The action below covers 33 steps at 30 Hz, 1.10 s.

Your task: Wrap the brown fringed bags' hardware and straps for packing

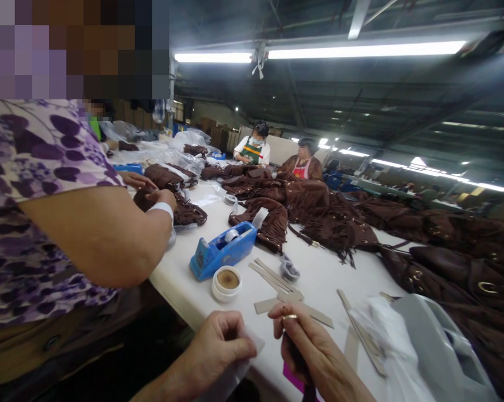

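My left hand [220, 346] is closed, thumb against fingers, on a thin translucent plastic sheet [235, 377] that hangs below it. Beside it, my right hand [314, 349] curls around a dark brown strap [297, 357]. A small gold-coloured metal piece [289, 316] shows at its fingers; whether it belongs to the strap cannot be made out. Something magenta [292, 381] shows below that hand, mostly hidden. Just beyond both hands, flat grey-beige strips [314, 314] lie on the white table [180, 285], near a round white tub [226, 283] with a brownish inside.
A blue tape dispenser [224, 251] stands past the tub. Brown fringed bags [264, 220] are heaped along the table. At right are crumpled white plastic [396, 335] and a grey container [440, 340]. A co-worker's arm [105, 234] reaches in close at left; two people sit farther back.
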Motion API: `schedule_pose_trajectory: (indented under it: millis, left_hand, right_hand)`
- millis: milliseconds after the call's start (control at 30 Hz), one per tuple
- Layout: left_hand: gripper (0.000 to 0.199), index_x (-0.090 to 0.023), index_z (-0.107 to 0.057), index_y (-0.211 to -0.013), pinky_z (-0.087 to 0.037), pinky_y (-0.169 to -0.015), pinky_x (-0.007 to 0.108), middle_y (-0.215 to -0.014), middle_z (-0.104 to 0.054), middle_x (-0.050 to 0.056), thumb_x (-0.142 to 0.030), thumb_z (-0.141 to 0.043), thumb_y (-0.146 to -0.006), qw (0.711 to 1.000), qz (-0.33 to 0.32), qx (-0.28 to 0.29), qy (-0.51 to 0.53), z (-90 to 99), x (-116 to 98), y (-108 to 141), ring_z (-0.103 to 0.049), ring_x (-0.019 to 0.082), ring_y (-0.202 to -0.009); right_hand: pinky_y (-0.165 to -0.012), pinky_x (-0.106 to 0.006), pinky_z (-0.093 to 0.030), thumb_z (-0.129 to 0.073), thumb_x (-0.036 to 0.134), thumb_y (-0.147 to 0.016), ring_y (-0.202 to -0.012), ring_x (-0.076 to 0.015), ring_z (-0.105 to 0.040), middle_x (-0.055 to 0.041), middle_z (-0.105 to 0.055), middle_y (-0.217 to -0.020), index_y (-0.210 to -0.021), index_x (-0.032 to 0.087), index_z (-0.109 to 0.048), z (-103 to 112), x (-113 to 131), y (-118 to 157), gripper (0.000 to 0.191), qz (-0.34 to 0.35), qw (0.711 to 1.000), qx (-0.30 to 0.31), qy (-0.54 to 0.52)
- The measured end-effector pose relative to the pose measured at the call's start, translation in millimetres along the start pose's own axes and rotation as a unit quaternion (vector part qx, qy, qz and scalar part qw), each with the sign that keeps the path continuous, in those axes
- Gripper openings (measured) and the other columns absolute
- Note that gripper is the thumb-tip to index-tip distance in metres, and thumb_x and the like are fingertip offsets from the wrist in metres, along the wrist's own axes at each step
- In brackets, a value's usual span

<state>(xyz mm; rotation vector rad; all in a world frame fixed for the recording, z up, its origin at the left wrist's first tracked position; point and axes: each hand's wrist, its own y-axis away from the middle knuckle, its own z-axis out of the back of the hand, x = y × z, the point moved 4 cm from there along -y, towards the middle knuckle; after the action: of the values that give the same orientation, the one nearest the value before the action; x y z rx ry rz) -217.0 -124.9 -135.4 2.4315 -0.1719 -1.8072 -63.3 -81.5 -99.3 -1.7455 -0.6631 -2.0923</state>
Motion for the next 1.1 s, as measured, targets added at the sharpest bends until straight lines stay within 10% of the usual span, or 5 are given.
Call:
schedule_pose_trajectory:
  millis: [167, 600, 800, 1100]
  left_hand:
    - [0.022, -0.018, -0.048, -0.055, -0.029, -0.050, 0.020, -0.051, -0.053, -0.005, -0.018, -0.070, -0.051, 0.998, 0.007, 0.035, 0.060, -1.5, 5, 1, -0.039, 0.007, -0.048]
    - [0.024, -0.014, -0.060, -0.053, -0.029, -0.050, 0.023, -0.049, -0.055, -0.002, -0.033, -0.075, -0.057, 0.997, 0.058, 0.046, -0.030, 0.5, 12, 7, -0.041, 0.009, -0.047]
    - [0.039, -0.013, -0.070, -0.064, -0.027, -0.052, 0.023, -0.054, -0.054, -0.001, -0.051, -0.071, -0.068, 0.994, 0.043, 0.083, -0.064, -0.4, 15, 10, -0.040, 0.010, -0.053]
    - [0.031, -0.012, -0.078, -0.068, -0.028, -0.056, 0.025, -0.055, -0.055, 0.000, -0.042, -0.073, -0.066, 0.988, 0.073, 0.109, -0.077, -7.6, 25, 14, -0.040, 0.012, -0.057]
  right_hand:
    - [-0.045, -0.020, -0.034, -0.048, 0.079, -0.077, -0.052, -0.0099, -0.050, 0.0011, -0.058, -0.075, -0.127, 0.023, -0.048, 1, 6, 4, 0.075, -0.024, 0.998, 0.031, 0.053]
    - [-0.053, -0.023, -0.037, -0.039, 0.073, -0.086, -0.057, -0.0118, -0.044, 0.0003, -0.055, -0.064, -0.078, 0.019, -0.060, -2, 17, 14, 0.059, -0.011, 0.986, 0.054, 0.159]
    - [-0.079, -0.032, -0.046, -0.049, 0.062, -0.088, -0.080, -0.0200, -0.060, -0.0042, -0.068, -0.092, -0.124, 0.029, -0.064, 12, 25, 30, 0.052, 0.015, 0.985, 0.025, 0.172]
    - [-0.066, -0.026, -0.046, -0.049, 0.050, -0.091, -0.074, -0.0189, -0.060, -0.0036, -0.068, -0.080, -0.092, 0.023, -0.071, 17, 13, 38, 0.034, 0.000, 0.983, 0.056, 0.173]
